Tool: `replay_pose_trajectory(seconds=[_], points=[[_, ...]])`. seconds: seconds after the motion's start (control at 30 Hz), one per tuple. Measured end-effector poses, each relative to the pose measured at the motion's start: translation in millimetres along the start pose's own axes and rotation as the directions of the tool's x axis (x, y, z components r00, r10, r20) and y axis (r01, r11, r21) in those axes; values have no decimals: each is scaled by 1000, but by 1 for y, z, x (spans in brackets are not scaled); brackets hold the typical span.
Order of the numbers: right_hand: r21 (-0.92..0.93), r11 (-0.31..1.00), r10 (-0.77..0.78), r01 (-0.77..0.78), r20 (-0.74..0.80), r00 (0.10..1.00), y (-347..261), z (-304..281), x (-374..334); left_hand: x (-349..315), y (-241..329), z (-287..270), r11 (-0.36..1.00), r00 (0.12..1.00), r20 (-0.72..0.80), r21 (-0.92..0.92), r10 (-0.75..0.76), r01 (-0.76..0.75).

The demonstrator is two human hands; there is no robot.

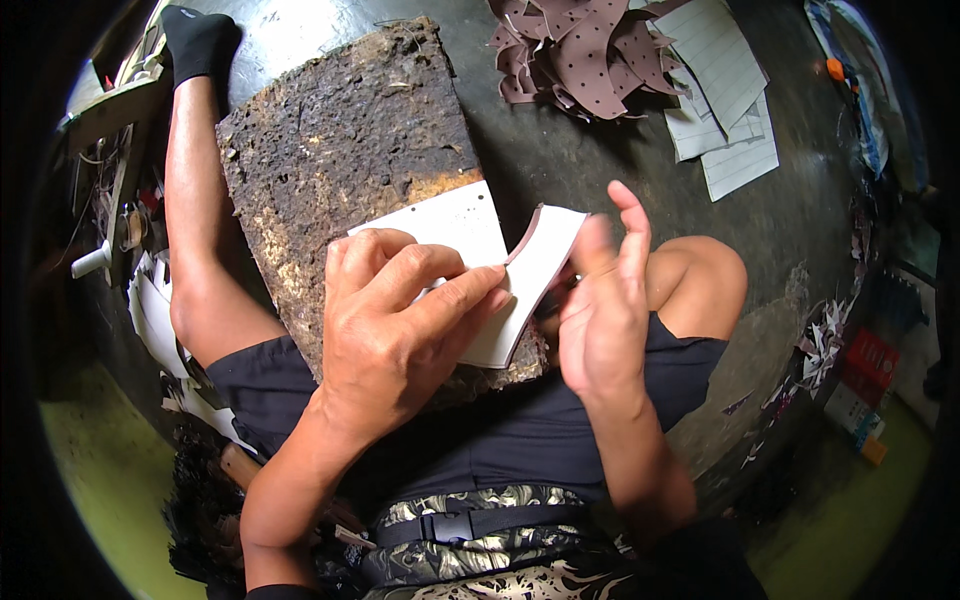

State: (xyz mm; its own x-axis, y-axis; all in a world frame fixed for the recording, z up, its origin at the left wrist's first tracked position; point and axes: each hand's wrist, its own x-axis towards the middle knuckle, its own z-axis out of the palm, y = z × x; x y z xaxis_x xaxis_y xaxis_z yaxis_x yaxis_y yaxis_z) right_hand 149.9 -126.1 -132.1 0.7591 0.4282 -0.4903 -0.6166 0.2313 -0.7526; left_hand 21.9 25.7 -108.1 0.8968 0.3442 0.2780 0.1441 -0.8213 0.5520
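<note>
My left hand [390, 325] is closed, its thumb and index finger pinching the edge of a white-faced piece of sheet material [540, 240]. A narrow mauve strip shows along that piece's curved edge, beside the fingertips. Under the same hand, a flat white sheet [455, 212] with small dark dots lies on the rough board; whether the two are joined is hidden by the hand. Close to the piece's right edge, my right hand [610, 320] has its fingers apart, one pointing up and one blurred by motion. It appears to hold nothing.
The thick, worn brown board [350, 130] rests between my legs. Beyond it on the dark floor sit a heap of dotted mauve pieces [590, 50] and several lined paper sheets [735, 140]. Scraps [825, 345] and a red box [868, 362] are at right; white scraps [160, 310] at left.
</note>
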Motion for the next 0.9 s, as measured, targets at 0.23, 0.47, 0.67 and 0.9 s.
replay_pose_trajectory(seconds=[0.23,0.47,0.67,0.9], points=[[-234,955,-131,181,214,968,10,9,-3,2,0,-5,999,999,34,-34,-3,4],[-306,945,-23,115,290,957,-6,0,11,2,-4,-9,999,998,60,-47,26,-23],[-325,940,1,102,300,954,-9,-4,20,2,-5,-10,998,997,72,-48,37,-33],[-364,929,48,61,283,958,-8,-7,29,3,-5,-8,999,997,66,-35,43,-41]])
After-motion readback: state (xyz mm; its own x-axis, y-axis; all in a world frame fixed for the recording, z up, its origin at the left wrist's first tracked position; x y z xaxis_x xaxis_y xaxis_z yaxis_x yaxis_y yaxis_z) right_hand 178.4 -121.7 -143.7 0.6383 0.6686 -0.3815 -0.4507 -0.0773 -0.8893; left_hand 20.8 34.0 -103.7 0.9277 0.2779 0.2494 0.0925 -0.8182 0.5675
